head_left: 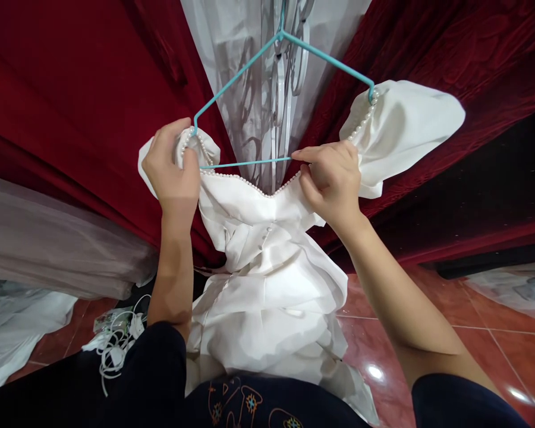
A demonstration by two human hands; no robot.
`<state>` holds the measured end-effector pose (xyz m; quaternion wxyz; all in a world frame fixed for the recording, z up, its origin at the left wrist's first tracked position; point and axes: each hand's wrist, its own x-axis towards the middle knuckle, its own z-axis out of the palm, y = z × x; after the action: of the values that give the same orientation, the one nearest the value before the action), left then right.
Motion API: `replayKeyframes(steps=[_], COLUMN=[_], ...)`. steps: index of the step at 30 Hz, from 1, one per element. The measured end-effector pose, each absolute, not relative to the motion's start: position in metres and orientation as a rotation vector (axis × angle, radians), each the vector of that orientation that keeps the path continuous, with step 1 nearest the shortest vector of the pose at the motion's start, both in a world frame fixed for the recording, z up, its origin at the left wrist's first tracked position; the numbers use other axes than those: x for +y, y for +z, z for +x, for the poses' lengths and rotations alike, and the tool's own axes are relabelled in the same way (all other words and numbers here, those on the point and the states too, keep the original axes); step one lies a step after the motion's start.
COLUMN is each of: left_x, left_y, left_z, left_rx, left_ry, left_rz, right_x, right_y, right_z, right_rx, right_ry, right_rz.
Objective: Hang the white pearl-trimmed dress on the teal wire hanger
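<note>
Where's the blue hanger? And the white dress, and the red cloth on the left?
Blue hanger (282, 35): head view, where its sloping arms meet.
White dress (271, 294): head view, on its skirt.
Red cloth (71, 89): head view, on its upper part.

My left forearm (172, 273) rises nearly upright; my right forearm (392, 279) slants upward and inward. Both arms extend forward, hands apart. At my left hand (172, 163), the fingers curve forward over the top and the thumb points upward, in a closed grip. At my right hand (332, 178), the index finger points left, the thumb sits below it, and the remaining fingers are curled.
</note>
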<state>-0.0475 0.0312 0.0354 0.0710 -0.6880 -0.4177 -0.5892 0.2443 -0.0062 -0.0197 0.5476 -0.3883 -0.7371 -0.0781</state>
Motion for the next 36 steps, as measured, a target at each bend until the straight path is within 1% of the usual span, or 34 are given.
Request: replayKeyframes(steps=[2,5,7,9,12,14,16,17,20,22,24,29,33,34,36], left_x=[0.037,0.043,0.046,0.045,0.029,0.009,-0.014,-0.024,-0.04,-0.038,-0.03,-0.01,-0.006,-0.006,-0.005], left_y=[0.04,0.049,0.051,0.044,0.028,0.018,0.014,0.013,0.017,0.021,0.025,0.021,0.017,0.017,0.017], left_z=[-0.056,-0.075,-0.095,-0.117,-0.137,-0.133,-0.115,-0.103,-0.061,-0.04,-0.027,-0.022,-0.021,-0.02,-0.019], left_rx=[-1.284,-1.333,-1.36,-1.4,-1.583,-1.67,-1.58,-1.47,-1.024,-0.874,-0.922,-1.193,-1.178,-1.169,-1.158], left_ry=[-1.902,-2.08,-2.115,-2.07,-1.893,-1.61,-1.275,-1.22,-1.476,-1.594,-1.596,-1.507,-1.554,-1.565,-1.586], left_rz=[-2.118,-2.008,-1.942,-1.949,-2.112,-2.354,-2.605,-2.683,-2.553,-2.361,-2.288,-2.378,-2.371,-2.386,-2.404], right_x=[-0.006,-0.007,-0.006,-0.005,-0.005,-0.005,-0.006,-0.006,-0.008,-0.01,-0.015,-0.027,-0.013,-0.006,0.007], right_y=[-0.018,-0.015,-0.014,-0.014,-0.015,-0.016,-0.015,-0.015,-0.014,-0.013,-0.01,0.008,0.027,0.031,0.038], right_z=[0.247,0.248,0.246,0.245,0.244,0.246,0.247,0.247,0.246,0.244,0.242,0.252,0.275,0.281,0.289], right_rx=[-1.75,-1.76,-1.763,-1.768,-1.785,-1.794,-1.796,-1.796,-1.804,-1.808,-1.818,-1.857,-1.571,-1.521,-1.483], right_ry=[-0.196,-0.229,-0.234,-0.23,-0.226,-0.222,-0.225,-0.227,-0.217,-0.212,-0.214,-0.275,-0.572,-0.598,-0.537], right_rz=[-0.961,-1.002,-1.0,-1.003,-1.007,-0.987,-0.969,-0.969,-0.994,-0.995,-0.985,-0.988,-1.072,-1.129,-1.269])
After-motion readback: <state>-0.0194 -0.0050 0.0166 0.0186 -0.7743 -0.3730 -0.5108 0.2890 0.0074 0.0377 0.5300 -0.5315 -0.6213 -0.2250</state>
